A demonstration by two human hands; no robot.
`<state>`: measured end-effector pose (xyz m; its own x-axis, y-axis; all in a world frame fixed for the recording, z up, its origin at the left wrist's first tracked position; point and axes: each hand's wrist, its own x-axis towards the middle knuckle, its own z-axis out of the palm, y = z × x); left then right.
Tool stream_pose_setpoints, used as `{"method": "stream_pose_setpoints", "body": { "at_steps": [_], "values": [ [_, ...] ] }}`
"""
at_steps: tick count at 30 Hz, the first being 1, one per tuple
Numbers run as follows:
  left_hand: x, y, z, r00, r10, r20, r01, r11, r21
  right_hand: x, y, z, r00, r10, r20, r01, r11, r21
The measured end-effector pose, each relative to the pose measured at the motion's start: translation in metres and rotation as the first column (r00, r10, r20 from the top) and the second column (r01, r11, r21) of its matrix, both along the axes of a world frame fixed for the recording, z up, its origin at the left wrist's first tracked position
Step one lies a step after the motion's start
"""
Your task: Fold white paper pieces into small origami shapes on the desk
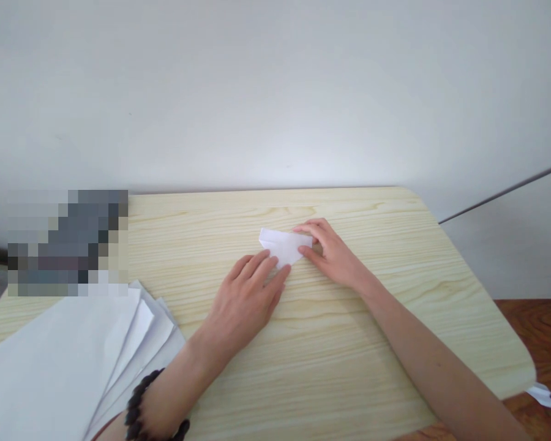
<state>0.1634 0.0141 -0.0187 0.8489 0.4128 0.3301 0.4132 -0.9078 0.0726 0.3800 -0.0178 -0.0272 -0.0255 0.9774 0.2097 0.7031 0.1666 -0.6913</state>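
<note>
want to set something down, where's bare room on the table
Bare tabletop: right of the right forearm, between it and the left forearm, and beyond the folded paper toward the wall. Crowded: left side, with stacked paper and a pixelated dark thing, and the middle, where left hand and right hand touch the folded paper.

Soft, even light is filling the frame, glowing palest on the wall [287, 144] at upper centre; coarse pixelation is hiding a dark object [78, 236] at left.

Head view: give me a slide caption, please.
Left hand touching, right hand holding folded white paper at a wood-grain table.
</note>
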Motion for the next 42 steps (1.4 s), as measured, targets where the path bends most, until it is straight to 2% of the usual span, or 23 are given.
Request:
{"method": "stream_pose_setpoints", "body": {
  "at_steps": [5, 9, 12, 15, 18, 20, 23, 29, 42],
  "values": [
    [0.000, 0.000, 0.003, 1.000, 0.010, 0.008, -0.010, 1.000, -0.008, 0.008, 0.000, 0.004, 0.999, 0.027, -0.025, -0.027, 0.999, -0.032],
    [-0.001, 0.002, 0.005, 1.000, -0.012, 0.014, 0.013, 0.998, -0.063, 0.005, -0.003, 0.002, 0.998, 0.022, 0.057, -0.023, 1.000, 0.014],
    [-0.002, 0.007, 0.003, 0.996, -0.023, 0.088, 0.039, 0.982, -0.185, -0.001, -0.005, 0.000, 0.986, 0.021, 0.163, -0.029, 0.998, 0.047],
    [-0.004, 0.013, -0.001, 0.981, 0.071, 0.182, -0.017, 0.958, -0.287, -0.005, -0.006, 0.000, 0.977, 0.028, 0.211, -0.037, 0.999, 0.040],
    [-0.006, 0.019, -0.005, 0.965, 0.214, 0.149, -0.173, 0.953, -0.248, -0.006, -0.007, 0.001, 0.973, 0.053, 0.226, -0.061, 0.998, 0.030],
    [-0.006, 0.021, -0.007, 0.966, 0.242, 0.092, -0.218, 0.952, -0.213, -0.006, -0.007, 0.001, 0.972, 0.059, 0.227, -0.069, 0.997, 0.036],
    [-0.006, 0.021, -0.007, 0.972, 0.230, 0.056, -0.215, 0.956, -0.201, -0.007, -0.008, 0.001, 0.974, 0.051, 0.221, -0.064, 0.997, 0.051],
    [-0.005, 0.019, -0.006, 0.961, 0.277, 0.013, -0.266, 0.933, -0.241, -0.005, -0.009, 0.000, 0.980, 0.075, 0.184, -0.088, 0.994, 0.062],
    [-0.006, 0.021, -0.009, 0.970, 0.236, 0.055, -0.222, 0.957, -0.187, -0.004, -0.011, -0.001, 0.961, 0.114, 0.252, -0.144, 0.984, 0.104]
  ]
}}
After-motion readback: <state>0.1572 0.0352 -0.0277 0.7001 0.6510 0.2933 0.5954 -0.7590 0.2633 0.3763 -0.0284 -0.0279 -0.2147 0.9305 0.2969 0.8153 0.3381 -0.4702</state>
